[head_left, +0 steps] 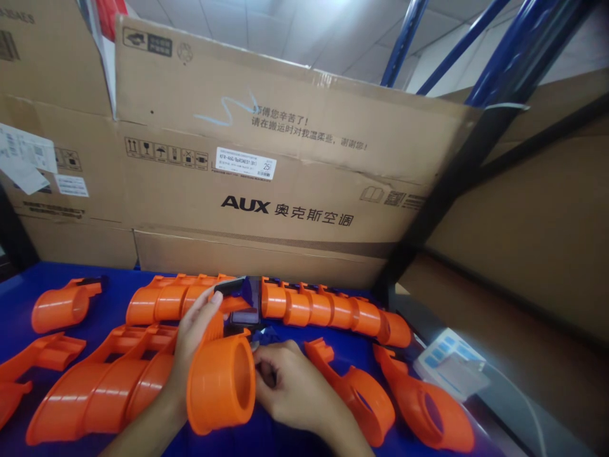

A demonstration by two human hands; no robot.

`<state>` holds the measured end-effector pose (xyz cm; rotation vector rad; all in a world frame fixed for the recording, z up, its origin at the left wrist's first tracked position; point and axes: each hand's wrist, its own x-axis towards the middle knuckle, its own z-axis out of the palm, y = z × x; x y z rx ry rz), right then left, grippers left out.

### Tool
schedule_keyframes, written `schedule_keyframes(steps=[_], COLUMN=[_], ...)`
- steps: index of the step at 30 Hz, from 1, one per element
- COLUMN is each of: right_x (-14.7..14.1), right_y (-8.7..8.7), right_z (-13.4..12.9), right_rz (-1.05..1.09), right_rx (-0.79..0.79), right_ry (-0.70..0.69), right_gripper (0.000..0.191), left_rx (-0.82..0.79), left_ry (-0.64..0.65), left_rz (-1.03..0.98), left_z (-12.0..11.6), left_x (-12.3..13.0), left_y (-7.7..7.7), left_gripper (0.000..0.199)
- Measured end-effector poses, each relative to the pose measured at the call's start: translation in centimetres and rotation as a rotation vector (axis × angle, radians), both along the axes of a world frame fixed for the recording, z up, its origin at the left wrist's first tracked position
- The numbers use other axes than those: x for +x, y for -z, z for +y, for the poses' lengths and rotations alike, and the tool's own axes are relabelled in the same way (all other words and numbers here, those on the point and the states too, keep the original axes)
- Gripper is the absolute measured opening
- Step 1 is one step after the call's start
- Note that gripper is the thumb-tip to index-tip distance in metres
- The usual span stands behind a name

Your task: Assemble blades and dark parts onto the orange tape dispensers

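Note:
My left hand (194,333) is wrapped round an orange plastic ring-shaped holder (212,388) with a bracket arm, raised above the blue surface. The ring's opening faces right. At the top of my left hand, by the thumb, is a dark strip-like piece (231,287); whether it belongs to the holder I cannot tell. My right hand (297,387) is just right of the ring, fingers curled and pinched together close to the holder's edge. What sits between those fingertips is hidden. Behind them lies a small dark blue crumpled bit (267,335).
Similar orange holders stand in rows: a back right row (320,309), a back left row (156,301) and a front left row (107,387). Loose holders (368,397) lie at right. A white device with blue buttons (450,362) and a cable is far right. Cardboard (285,247) walls the back.

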<state>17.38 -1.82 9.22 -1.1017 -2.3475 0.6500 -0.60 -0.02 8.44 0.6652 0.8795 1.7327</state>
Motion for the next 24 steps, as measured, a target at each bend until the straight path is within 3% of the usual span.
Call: schedule_keyframes(steps=[4,8,14,16,19,24], right_x=[-0.1,0.2,0.9,1.0,1.0,0.9], right_y=[0.0,-0.1,0.6,0.9,1.2,1.7], right_z=[0.0,0.2,0.7,0.9,1.1,1.1], right_rz=[-0.030,0.015,0.295,0.371,0.355,0.284], right_rx=[0.012,0.024,0.151,0.204,0.306,0.453], right_ry=[0.006,0.028,0.236,0.270,0.306,0.316], right_gripper=[0.020,0.015,0.015,0.029,0.045,0.041], left_rx=[0.011,0.001,0.062,0.074,0.074,0.063], left_ry=[0.027,0.052,0.152,0.209,0.283,0.420], left_rz=[-0.030,0.020,0.201,0.192,0.182,0.259], left_z=[-0.4,-0.4,-0.5,-0.4,-0.3,-0.3], left_x=[0.4,0.5,0.7,1.1,1.8,2.5], left_y=[-1.6,-1.6,-0.2,0.5,1.7,2.7], left_gripper=[0.044,0.044,0.041,0.042,0.041,0.035])
